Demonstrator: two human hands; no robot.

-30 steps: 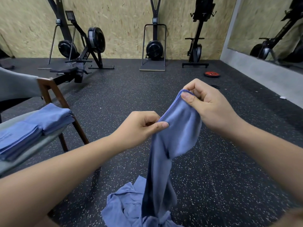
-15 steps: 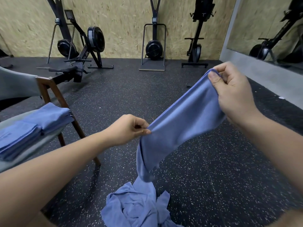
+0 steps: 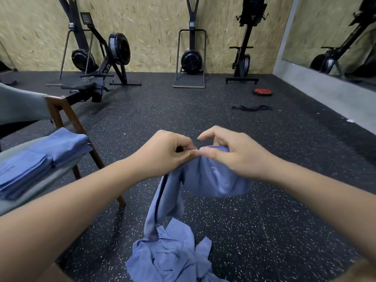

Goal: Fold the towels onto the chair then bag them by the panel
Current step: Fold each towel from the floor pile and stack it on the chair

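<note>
A blue towel hangs in front of me over the dark floor. My left hand pinches its top edge, and my right hand grips the same edge right beside it, fingertips of both hands nearly touching. The towel sags in a loop under my right hand and trails down to a crumpled pile of blue towels on the floor. Folded blue towels lie stacked on the grey seat of a wooden-legged chair at the left.
Black exercise machines stand along the chipboard wall at the back. A red weight plate and a black band lie on the speckled rubber floor at the right. A mirror and grey ledge run along the right side.
My right hand came down and left from its raised, spread position and met my left hand, bringing the two ends of the towel's edge together. The towel now sags between them.
</note>
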